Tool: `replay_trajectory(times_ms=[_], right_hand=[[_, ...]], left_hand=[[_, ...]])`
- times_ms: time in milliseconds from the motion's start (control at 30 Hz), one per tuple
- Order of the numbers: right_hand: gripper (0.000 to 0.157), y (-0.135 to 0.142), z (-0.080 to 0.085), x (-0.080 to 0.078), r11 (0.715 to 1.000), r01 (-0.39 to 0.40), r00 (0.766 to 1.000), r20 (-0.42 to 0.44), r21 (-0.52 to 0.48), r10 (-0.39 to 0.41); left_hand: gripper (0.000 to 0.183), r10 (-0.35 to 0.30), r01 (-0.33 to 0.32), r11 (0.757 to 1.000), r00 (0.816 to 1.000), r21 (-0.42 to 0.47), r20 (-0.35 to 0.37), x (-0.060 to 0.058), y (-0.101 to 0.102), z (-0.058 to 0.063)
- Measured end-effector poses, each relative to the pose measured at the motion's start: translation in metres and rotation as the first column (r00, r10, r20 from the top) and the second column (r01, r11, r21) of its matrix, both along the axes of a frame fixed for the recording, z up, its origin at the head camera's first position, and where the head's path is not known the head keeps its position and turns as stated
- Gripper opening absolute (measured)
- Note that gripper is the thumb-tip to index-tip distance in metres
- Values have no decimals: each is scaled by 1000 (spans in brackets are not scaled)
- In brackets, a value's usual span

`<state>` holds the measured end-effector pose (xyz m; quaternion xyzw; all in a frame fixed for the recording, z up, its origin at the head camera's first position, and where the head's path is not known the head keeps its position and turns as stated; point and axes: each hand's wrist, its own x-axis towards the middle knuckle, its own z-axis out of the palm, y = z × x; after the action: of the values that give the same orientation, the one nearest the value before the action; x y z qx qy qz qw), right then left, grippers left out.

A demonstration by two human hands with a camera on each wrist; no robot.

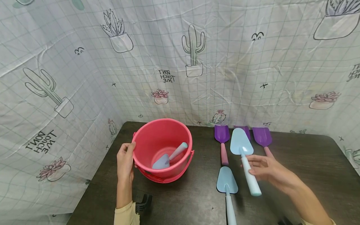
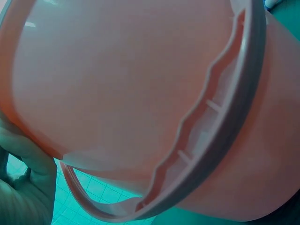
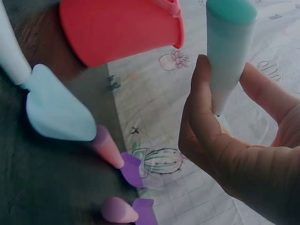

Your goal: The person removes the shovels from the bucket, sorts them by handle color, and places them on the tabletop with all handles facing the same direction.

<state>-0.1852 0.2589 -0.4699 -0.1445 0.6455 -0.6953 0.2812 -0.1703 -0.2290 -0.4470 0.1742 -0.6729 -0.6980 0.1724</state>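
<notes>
A pink bucket (image 1: 158,136) stands on the dark table, its handle hanging down at the front. My left hand (image 1: 125,162) grips its left rim, thumb at the edge; in the left wrist view the bucket's wall and handle (image 2: 220,140) fill most of the picture. Inside the bucket leans a light blue trowel (image 1: 162,162). Above the table on the right, my right hand (image 1: 267,172) pinches a second light blue trowel by its white handle (image 3: 228,61), blade (image 1: 240,142) pointing away. Below it to the left, a third light blue trowel (image 1: 227,181) lies on the table.
Purple shovels with pink handles lie along the back edge: one at the left (image 1: 221,134), another at the right (image 1: 262,137), a third (image 1: 247,131) mostly behind the raised blade. A patterned cloth (image 1: 174,56) hangs behind and left of the table.
</notes>
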Motion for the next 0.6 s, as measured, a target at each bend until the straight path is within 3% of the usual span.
replay_trajectory(times_ms=[67,167,200,333,433,533,600], right_hand=[[66,1,-2,2,1000,11,1000,-8,24,-10],[74,4,-5,5,999,-3,1000,-26,51,4],[67,5,-6,6,998,-2,1000,-25,57,3],[95,10,-9,9,997,8,1000,-6,74,-7],[91,13,-12,11,996,-11,1000,4,88,11],[58,16,-17,12,995,-40,999,21,95,38],[48,18,-19,13,995,-43,998,40,93,40]], left_hand=[[25,-2,2,1000,1000,-1,1,0,0,0],[24,-3,3,1000,1000,-2,-2,0,0,1],[24,-3,3,1000,1000,-4,-2,0,0,1],[25,-5,5,1000,1000,-10,-1,-1,0,2],[25,-9,9,1000,1000,-14,1,-1,0,2],[25,-11,11,1000,1000,-10,0,-1,1,1],[25,-10,10,1000,1000,-7,-4,-1,1,1]])
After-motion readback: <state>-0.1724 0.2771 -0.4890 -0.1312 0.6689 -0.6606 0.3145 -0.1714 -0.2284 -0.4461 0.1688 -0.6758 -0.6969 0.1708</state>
